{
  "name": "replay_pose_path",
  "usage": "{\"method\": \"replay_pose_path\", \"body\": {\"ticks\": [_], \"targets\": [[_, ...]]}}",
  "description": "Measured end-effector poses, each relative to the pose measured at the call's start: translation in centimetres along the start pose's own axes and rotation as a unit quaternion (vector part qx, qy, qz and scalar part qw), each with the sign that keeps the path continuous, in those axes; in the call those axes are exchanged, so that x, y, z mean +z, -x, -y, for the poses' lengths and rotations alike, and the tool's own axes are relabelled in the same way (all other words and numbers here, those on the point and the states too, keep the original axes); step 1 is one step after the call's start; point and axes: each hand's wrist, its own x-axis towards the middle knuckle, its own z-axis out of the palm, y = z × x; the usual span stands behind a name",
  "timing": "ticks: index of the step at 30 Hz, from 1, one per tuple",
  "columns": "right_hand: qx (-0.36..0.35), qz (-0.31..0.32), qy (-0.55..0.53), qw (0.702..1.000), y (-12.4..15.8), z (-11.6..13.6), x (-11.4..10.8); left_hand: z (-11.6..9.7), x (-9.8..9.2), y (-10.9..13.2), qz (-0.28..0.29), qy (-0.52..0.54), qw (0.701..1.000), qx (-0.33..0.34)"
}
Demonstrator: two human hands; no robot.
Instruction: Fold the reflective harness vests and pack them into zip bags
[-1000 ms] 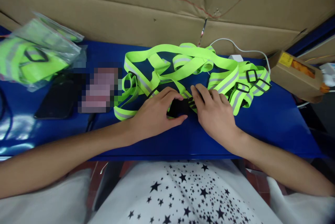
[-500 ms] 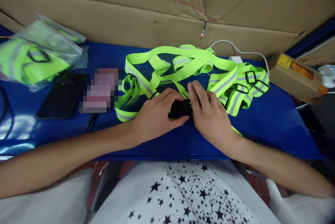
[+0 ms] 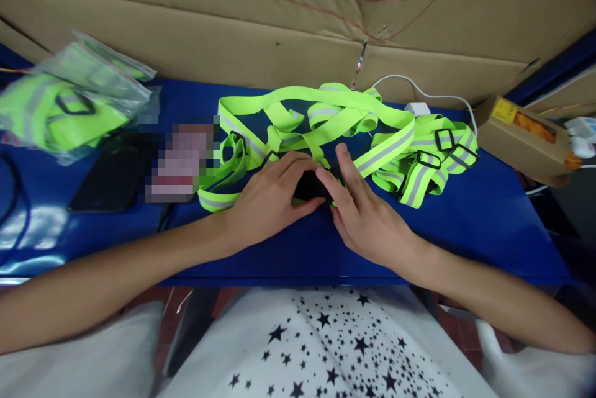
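My left hand [image 3: 267, 202] is closed around a small black object [image 3: 311, 189], thumb below and fingers above. The object's kind is hard to make out, as the fingers cover much of it. My right hand [image 3: 372, 221] is at its right side, fingers stretched and apart, the fingertips touching or very near its edge. Bits of yellow-green show between the right fingers. Just behind both hands lies a loose tangle of yellow-green reflective strap [image 3: 321, 97] with a grey stripe. At the right is a bundle of the same strap with black slide buckles [image 3: 429, 159].
Plastic bags with yellow-green strap [image 3: 69, 106] lie at the left of the blue table [image 3: 470, 230]. Near them are a black phone-like slab [image 3: 105, 177] and a blurred-out pinkish item [image 3: 181, 159]. A cardboard box [image 3: 524, 140], a white charger [image 3: 418, 108] and its cable stand at the right.
My right hand's fingers have spread and shifted left over the black object's edge. My left hand has moved slightly left, still holding it. The front of the strap loop has shifted a little left.
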Motion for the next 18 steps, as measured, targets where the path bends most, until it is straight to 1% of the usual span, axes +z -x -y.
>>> {"method": "replay_pose_path", "body": {"ticks": [2, 4, 6, 8, 9, 11, 15, 18], "targets": [[-0.004, 0.008, -0.001, 1.000, 0.0, -0.2, -0.1, 0.3, -0.2, -0.1, 0.017, -0.015, 1.000, 0.009], [-0.007, 0.001, -0.006, 1.000, 0.0, -0.4, -0.4, 0.6, -0.4, -0.2, 0.043, -0.018, 0.999, 0.010], [-0.007, -0.010, -0.027, 1.000, 0.0, -0.6, -0.9, 0.7, -0.7, -0.3, 0.076, 0.023, 0.997, 0.008], [-0.002, -0.011, -0.053, 0.999, 0.0, -0.8, -1.3, 0.8, -0.8, -0.2, 0.096, 0.081, 0.992, 0.003], [0.000, -0.009, -0.062, 0.998, 0.1, -0.9, -1.4, 0.8, -0.8, -0.2, 0.095, 0.098, 0.991, -0.002], [0.001, -0.009, -0.064, 0.998, 0.1, -1.0, -1.2, 0.7, -0.8, -0.1, 0.072, 0.102, 0.992, -0.011], [-0.004, -0.011, -0.054, 0.998, 0.2, -1.0, -0.4, 0.3, -0.8, 0.1, 0.025, 0.064, 0.998, 0.010], [0.001, -0.015, -0.108, 0.994, 0.0, -1.0, 0.0, 0.0, -1.1, 0.1, 0.012, 0.044, 0.999, 0.022]]}}
